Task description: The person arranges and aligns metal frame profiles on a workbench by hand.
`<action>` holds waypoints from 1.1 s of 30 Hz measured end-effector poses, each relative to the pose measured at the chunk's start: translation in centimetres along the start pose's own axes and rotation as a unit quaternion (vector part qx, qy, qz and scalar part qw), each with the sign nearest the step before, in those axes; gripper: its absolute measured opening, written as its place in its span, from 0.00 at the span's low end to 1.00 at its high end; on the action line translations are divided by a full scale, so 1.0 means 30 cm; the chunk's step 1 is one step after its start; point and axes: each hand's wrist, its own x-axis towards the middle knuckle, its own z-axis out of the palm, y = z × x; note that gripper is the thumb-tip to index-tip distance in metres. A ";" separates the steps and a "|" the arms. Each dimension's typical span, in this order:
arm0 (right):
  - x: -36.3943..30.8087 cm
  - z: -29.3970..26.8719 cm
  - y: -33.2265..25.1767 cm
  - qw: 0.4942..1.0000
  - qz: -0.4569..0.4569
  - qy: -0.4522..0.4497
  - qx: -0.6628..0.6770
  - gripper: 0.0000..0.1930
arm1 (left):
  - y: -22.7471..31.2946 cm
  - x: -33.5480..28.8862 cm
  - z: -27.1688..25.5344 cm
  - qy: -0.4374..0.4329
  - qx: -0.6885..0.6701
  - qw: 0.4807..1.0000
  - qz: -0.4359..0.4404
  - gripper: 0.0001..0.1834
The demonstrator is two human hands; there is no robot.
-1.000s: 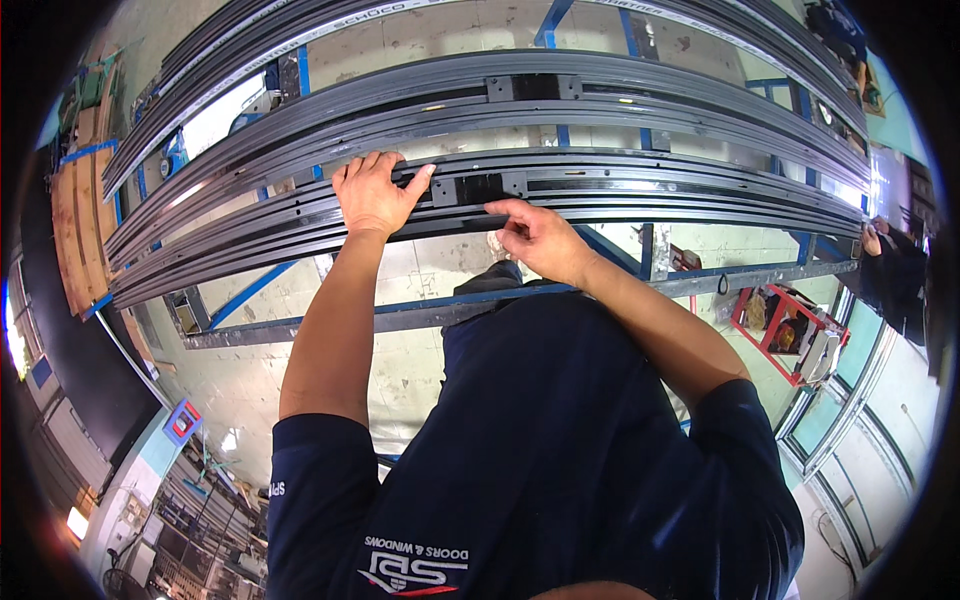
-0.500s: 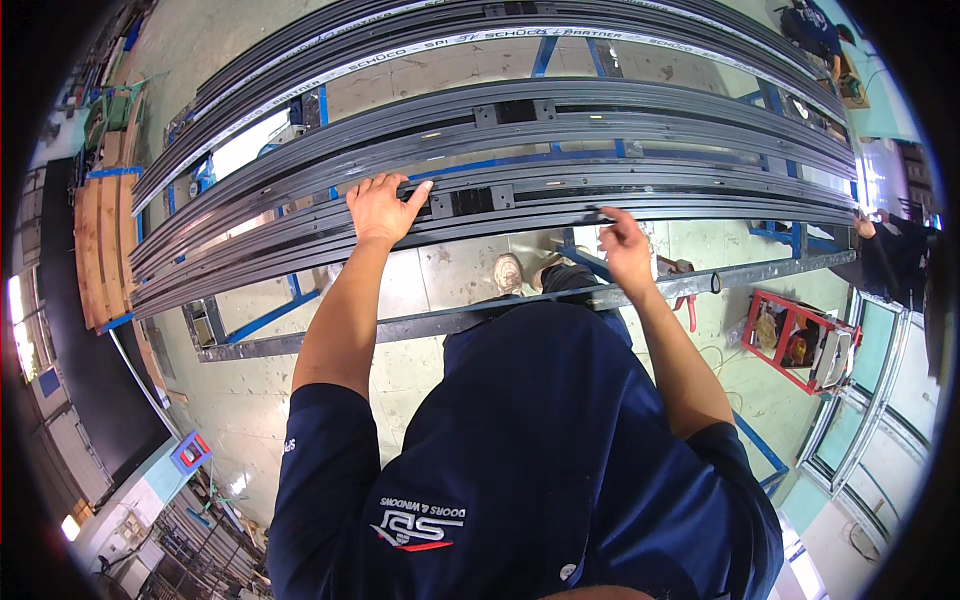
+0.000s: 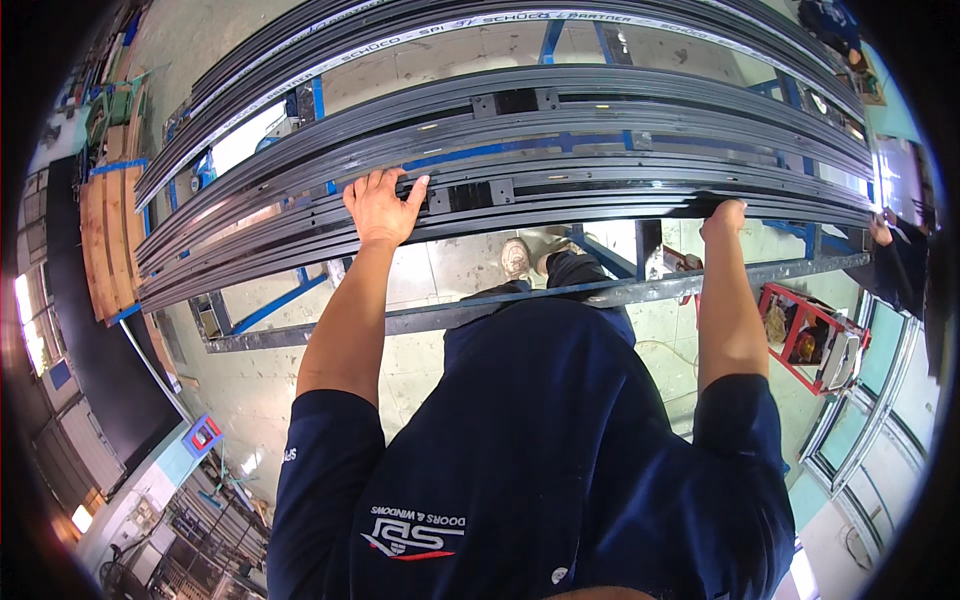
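Long dark metal profiles with grooves lie side by side across a blue stand. On the nearest profile (image 3: 560, 203), left of the middle, my left hand (image 3: 380, 208) lies over the top. Its fingers curl toward the far edge and the thumb points right, beside a small black bracket plate (image 3: 470, 197). Farther right, my right hand (image 3: 724, 220) is closed at the near edge of that same profile, its fingers mostly hidden at the edge. A second dark profile (image 3: 640, 120) lies just beyond.
More profiles with a white printed strip (image 3: 380, 52) lie at the back. A co-worker's hand (image 3: 880, 230) is at the right end. A dark rail (image 3: 520, 308) crosses before my legs. A red-framed cart (image 3: 815, 340) stands at right, wooden boards (image 3: 110, 240) at left.
My right hand has moved right and from above the floor gap to the profile's near edge. My left hand has stayed in place on the profile.
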 end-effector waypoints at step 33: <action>-0.330 0.109 -0.105 0.985 0.054 0.114 -0.121 0.31 | -0.065 -0.037 0.020 -0.003 0.027 1.000 -0.015 0.25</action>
